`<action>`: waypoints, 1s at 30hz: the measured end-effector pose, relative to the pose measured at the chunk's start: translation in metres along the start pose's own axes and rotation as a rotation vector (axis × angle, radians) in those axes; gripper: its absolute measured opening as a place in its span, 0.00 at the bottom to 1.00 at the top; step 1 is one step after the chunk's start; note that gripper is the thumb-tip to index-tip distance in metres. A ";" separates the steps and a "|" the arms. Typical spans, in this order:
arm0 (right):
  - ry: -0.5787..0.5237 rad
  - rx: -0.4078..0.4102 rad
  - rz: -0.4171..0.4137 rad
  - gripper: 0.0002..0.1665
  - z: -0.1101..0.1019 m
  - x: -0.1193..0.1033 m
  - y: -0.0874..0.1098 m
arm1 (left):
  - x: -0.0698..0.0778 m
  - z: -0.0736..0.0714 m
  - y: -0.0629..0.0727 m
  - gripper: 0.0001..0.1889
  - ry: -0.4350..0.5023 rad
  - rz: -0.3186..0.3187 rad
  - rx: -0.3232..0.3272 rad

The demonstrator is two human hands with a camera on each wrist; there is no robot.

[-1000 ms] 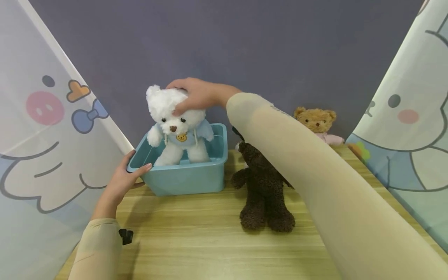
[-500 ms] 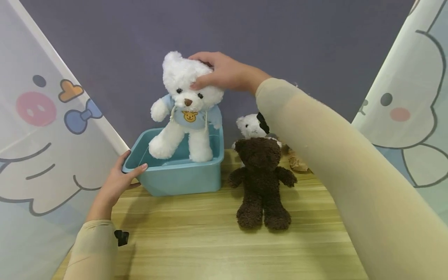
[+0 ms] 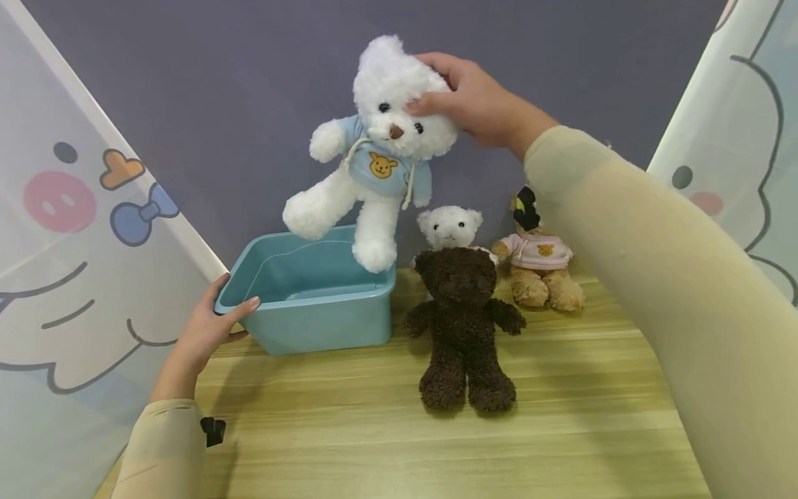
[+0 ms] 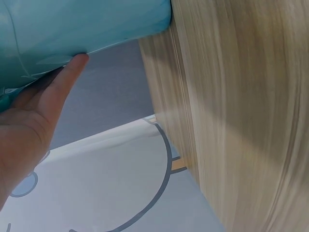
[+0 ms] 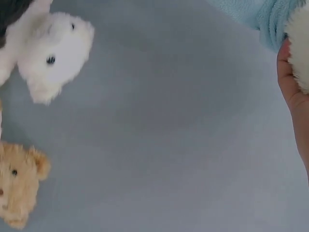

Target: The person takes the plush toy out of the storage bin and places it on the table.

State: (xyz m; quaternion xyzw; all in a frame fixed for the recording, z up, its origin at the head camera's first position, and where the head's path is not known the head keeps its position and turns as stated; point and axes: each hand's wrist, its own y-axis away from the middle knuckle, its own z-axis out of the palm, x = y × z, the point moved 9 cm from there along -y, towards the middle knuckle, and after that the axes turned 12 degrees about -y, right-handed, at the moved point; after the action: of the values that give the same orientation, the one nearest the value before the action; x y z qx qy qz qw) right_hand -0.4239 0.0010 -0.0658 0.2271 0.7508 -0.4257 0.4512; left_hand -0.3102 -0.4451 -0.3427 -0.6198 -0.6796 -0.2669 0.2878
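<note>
Overhead, white bear [image 3: 374, 149] in right grip [image 3: 470, 100]

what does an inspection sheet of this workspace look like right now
surface: wooden table, light grain.
job's things: white teddy bear in a blue hoodie, held in the air above the teal plastic bin.
clutter: dark brown teddy bear lying on the table; small white bear behind it; tan bear in a pink top.
grippers: right hand grips the white bear's head; left hand holds the bin's rim.
cables: nothing seen.
surroundings: grey wall, cartoon curtains on both sides.
</note>
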 end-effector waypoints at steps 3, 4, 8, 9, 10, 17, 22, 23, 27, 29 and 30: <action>-0.070 0.049 -0.026 0.40 -0.023 -0.010 0.010 | -0.001 -0.001 0.002 0.56 -0.001 0.002 0.000; -0.093 0.059 -0.038 0.39 -0.030 -0.013 0.013 | -0.001 -0.001 0.002 0.56 -0.002 0.002 -0.001; -0.154 0.106 -0.085 0.36 -0.057 -0.026 0.024 | -0.002 -0.004 0.005 0.55 -0.013 0.001 -0.002; -0.167 0.114 -0.097 0.35 -0.063 -0.029 0.027 | -0.002 -0.004 0.005 0.55 -0.016 0.001 -0.001; -0.187 0.124 -0.103 0.34 -0.070 -0.031 0.030 | -0.002 -0.004 0.005 0.55 -0.018 0.003 -0.001; -0.234 0.194 -0.055 0.28 -0.120 -0.040 0.056 | 0.002 -0.002 0.002 0.56 -0.032 0.009 -0.002; -0.067 0.256 0.055 0.28 -0.157 -0.041 0.076 | 0.003 -0.004 -0.001 0.56 -0.030 0.011 -0.006; -0.013 0.263 0.083 0.28 -0.164 -0.040 0.080 | 0.002 -0.004 -0.001 0.56 -0.031 0.011 -0.007; 0.160 0.239 0.156 0.29 -0.186 -0.035 0.093 | -0.004 -0.005 0.001 0.55 -0.043 0.000 -0.007; 0.247 0.203 0.172 0.32 -0.195 -0.031 0.099 | -0.006 -0.005 0.003 0.55 -0.043 -0.004 -0.005; 0.286 0.179 0.180 0.33 -0.199 -0.028 0.103 | -0.007 -0.006 0.003 0.55 -0.045 -0.005 -0.003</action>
State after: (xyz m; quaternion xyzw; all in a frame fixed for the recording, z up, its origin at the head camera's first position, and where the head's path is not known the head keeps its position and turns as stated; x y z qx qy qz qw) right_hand -0.4316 0.2248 -0.0401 0.3908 0.7430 -0.4121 0.3542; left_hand -0.3060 -0.4539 -0.3436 -0.6244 -0.6869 -0.2548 0.2709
